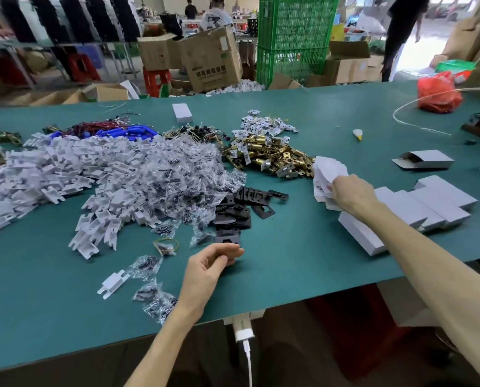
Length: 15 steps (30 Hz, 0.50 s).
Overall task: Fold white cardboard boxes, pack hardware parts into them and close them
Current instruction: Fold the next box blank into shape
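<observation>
Nearest, the left hand (210,261) curls beside the black plates (238,210), whether pinching one I cannot tell; a hasty pull could scatter the loose pile. Farther off and well apart, the right hand (350,192) grips the stacked box blanks (328,170) next to the brass latches (272,157), and might lift several at once or crease the top one.

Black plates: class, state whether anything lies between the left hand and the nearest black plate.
Nothing visible does. The left hand sits just below the nearest black plate, at the near end of the pile, with only bare green mat between fingertips and plate. The clear bags of small dark parts lie off to its left.
</observation>
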Each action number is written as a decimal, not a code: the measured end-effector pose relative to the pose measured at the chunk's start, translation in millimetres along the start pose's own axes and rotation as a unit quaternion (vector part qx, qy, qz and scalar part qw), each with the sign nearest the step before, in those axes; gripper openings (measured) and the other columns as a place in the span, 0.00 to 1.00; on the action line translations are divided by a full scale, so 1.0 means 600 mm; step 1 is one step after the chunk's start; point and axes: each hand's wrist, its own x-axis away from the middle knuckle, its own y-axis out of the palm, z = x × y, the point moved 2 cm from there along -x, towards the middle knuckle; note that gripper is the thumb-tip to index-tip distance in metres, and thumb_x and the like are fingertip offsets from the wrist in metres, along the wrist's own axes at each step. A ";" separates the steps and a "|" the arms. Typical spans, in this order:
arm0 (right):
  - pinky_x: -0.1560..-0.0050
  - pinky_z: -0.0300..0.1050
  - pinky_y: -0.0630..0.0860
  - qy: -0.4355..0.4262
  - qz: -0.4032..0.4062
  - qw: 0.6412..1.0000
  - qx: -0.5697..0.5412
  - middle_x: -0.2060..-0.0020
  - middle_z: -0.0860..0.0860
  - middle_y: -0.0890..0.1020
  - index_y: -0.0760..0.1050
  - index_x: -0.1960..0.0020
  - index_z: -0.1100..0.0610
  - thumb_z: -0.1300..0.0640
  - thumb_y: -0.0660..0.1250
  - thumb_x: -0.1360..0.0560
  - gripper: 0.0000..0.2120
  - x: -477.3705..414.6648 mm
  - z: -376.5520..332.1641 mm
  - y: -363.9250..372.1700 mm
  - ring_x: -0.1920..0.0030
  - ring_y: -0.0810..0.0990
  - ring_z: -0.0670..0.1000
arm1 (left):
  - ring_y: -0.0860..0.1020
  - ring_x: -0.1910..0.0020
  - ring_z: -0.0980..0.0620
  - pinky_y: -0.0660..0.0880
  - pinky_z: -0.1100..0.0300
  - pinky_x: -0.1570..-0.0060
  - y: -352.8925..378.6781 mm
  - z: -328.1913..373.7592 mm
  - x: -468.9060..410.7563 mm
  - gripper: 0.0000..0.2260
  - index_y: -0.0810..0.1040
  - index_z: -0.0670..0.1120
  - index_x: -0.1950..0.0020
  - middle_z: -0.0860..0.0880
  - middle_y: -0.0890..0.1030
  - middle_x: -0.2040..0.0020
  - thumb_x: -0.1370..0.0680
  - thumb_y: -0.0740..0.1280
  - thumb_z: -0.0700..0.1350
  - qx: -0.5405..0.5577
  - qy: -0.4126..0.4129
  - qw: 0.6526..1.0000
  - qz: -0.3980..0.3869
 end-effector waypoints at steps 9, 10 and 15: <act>0.60 0.46 0.71 0.022 -0.058 0.997 -0.037 0.62 0.57 0.76 0.67 0.65 0.59 0.65 0.63 0.26 0.11 0.020 -0.019 -0.006 0.64 0.73 0.57 | 0.85 0.43 0.48 0.80 0.56 0.41 -0.004 0.004 0.003 0.15 0.84 0.41 0.42 0.46 0.88 0.47 0.17 0.61 0.28 0.003 -0.001 1.000 0.008; 0.60 0.47 0.71 0.021 -0.041 0.999 -0.025 0.62 0.57 0.76 0.66 0.65 0.60 0.67 0.63 0.26 0.11 0.019 -0.021 -0.007 0.66 0.72 0.56 | 0.85 0.43 0.48 0.81 0.57 0.41 -0.004 0.003 0.003 0.15 0.84 0.41 0.42 0.46 0.88 0.47 0.17 0.61 0.28 0.005 -0.002 1.000 0.010; 0.60 0.51 0.66 0.053 0.221 0.963 -0.144 0.65 0.59 0.75 0.73 0.56 0.63 0.61 0.56 0.16 0.13 0.019 -0.018 -0.051 0.63 0.72 0.62 | 0.85 0.43 0.47 0.81 0.56 0.42 -0.003 -0.001 0.001 0.14 0.84 0.41 0.42 0.45 0.88 0.47 0.17 0.61 0.29 0.015 -0.003 1.000 0.013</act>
